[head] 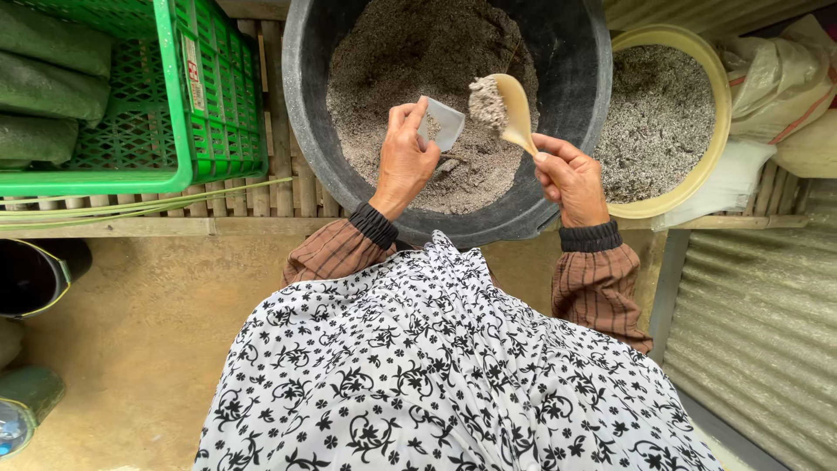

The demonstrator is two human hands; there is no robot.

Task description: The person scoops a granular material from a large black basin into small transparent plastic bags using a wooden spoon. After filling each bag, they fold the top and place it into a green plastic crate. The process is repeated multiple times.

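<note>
A slatted bamboo desk [288,174] stands over a bare earthen floor [131,331], with corrugated metal sheeting [758,331] to the right. The left hand [403,161] is closed, thumb and fingers pinching a small clear plastic bag [443,122] by its edge above the black tub [567,78]. The right hand [571,179] is clamped on the handle of a pale, smooth scoop [514,109], its bowl heaped with grey granular mix just beside the bag's mouth. The round tub holds the same coarse, sandy mix [392,61]. A yellow-rimmed basin [715,78] of grey grain sits right; a green lattice crate [222,96] sits left.
</note>
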